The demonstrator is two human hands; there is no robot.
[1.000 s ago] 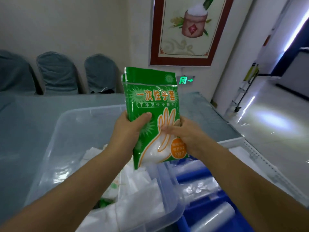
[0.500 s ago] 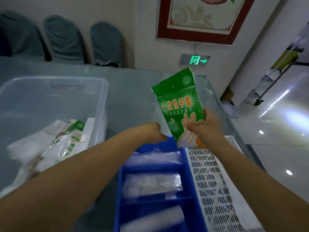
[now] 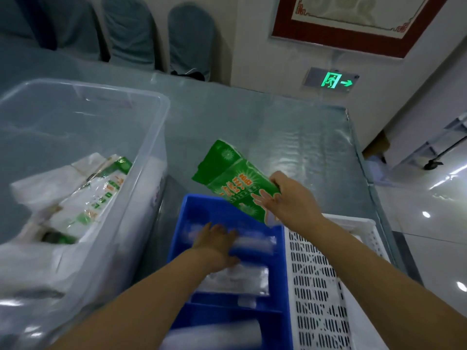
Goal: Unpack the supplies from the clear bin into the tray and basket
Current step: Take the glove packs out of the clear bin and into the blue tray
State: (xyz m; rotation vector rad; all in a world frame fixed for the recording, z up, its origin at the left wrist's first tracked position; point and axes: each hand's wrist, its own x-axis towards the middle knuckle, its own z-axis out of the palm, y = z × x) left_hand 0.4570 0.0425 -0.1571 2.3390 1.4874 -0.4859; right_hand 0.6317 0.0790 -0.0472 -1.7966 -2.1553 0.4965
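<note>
My right hand [image 3: 293, 200] grips a green pack of disposable gloves [image 3: 232, 180], tilted over the far end of the blue divided tray [image 3: 192, 205]. My left hand [image 3: 214, 239] lies flat with spread fingers on clear plastic packs [image 3: 255, 245] in the tray's far compartment. More clear packs [image 3: 237, 280] fill the middle compartment. The clear bin [image 3: 141, 152] stands at the left, holding white and green packs [image 3: 83, 195]. A white slotted basket [image 3: 318, 286] sits right of the tray.
Everything stands on a table with a glossy grey cover [image 3: 252, 122]; its right edge [image 3: 364, 173] drops to a shiny floor. Covered chairs [image 3: 131, 29] line the far side by the wall.
The view tipped downward. My right hand lowered and tilted the green glove pack toward the tray. My left hand moved from the tray's far edge down onto the clear packs.
</note>
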